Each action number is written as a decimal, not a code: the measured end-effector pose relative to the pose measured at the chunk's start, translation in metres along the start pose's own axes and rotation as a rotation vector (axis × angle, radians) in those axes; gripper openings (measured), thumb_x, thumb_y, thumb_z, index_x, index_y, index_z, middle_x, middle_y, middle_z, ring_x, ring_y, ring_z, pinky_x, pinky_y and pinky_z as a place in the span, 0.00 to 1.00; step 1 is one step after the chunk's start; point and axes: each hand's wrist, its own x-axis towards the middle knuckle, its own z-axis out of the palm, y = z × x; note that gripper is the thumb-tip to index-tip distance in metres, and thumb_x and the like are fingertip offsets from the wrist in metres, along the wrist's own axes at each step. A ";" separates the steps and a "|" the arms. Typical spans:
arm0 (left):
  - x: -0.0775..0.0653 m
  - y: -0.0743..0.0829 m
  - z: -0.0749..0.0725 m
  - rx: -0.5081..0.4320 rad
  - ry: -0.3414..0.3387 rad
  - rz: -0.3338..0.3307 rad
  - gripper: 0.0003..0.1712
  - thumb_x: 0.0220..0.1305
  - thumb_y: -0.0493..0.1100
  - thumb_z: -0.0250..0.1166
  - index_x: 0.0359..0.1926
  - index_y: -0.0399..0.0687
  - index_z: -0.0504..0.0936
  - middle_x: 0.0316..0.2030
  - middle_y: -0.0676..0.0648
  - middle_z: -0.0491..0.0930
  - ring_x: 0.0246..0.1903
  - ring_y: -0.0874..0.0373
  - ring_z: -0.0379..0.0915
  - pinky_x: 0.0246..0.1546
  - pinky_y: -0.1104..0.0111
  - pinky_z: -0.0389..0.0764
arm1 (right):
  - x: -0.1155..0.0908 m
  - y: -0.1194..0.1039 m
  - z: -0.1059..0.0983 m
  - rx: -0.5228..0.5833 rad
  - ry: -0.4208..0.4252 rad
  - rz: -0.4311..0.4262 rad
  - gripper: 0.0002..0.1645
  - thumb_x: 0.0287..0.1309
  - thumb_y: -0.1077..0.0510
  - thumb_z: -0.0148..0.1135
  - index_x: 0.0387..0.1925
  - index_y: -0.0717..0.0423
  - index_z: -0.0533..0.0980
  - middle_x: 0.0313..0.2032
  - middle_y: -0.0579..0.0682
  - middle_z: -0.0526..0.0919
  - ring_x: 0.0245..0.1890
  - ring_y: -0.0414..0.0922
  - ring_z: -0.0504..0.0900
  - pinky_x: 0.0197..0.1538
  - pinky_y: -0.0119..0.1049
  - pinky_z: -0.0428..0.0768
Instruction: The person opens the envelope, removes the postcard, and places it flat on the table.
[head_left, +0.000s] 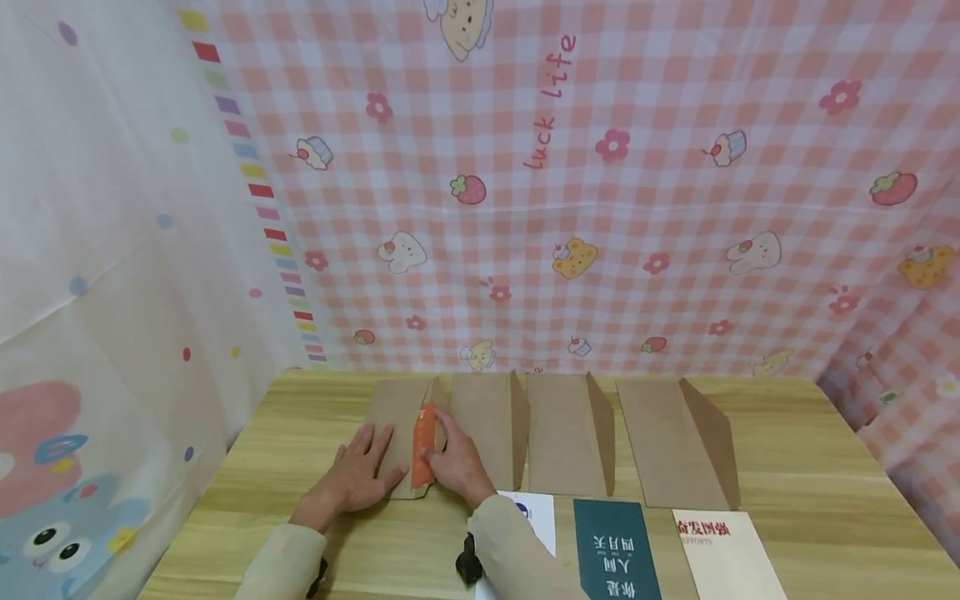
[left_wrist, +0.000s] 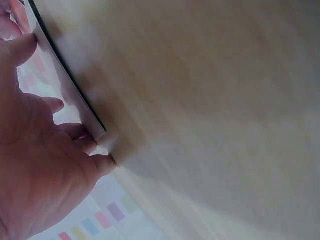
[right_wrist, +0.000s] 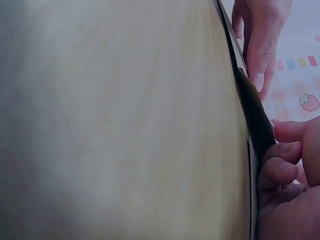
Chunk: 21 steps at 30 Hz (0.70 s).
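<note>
A brown paper envelope (head_left: 392, 425) lies at the left end of a row of similar envelopes, its flap on the right side. My left hand (head_left: 358, 473) rests on it with fingers spread, the thumb reaching toward an orange card (head_left: 423, 446). That card shows as a narrow upright strip over the envelope's right side, by the flap. With thumb and fingers, my right hand (head_left: 457, 460) grips the card along its right edge. In the right wrist view the fingers (right_wrist: 280, 170) are curled at the envelope's edge. From the left wrist, fingertips (left_wrist: 106, 164) show at the envelope's corner.
To the right lie three more brown envelopes (head_left: 483, 429), (head_left: 566, 433), (head_left: 667, 442) with flaps raised. Nearer me are a white card (head_left: 536, 521) partly under the right sleeve, a dark green card (head_left: 615, 542) and a cream card (head_left: 723, 554). Checked cloth (head_left: 637, 208) hangs behind the wooden table (head_left: 262, 467).
</note>
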 end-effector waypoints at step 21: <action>0.001 -0.001 -0.001 -0.001 -0.032 -0.012 0.45 0.72 0.61 0.53 0.77 0.40 0.52 0.74 0.26 0.44 0.75 0.32 0.37 0.69 0.35 0.44 | 0.002 0.004 0.001 -0.025 0.027 -0.040 0.39 0.54 0.68 0.65 0.68 0.54 0.67 0.61 0.58 0.78 0.58 0.51 0.77 0.62 0.52 0.73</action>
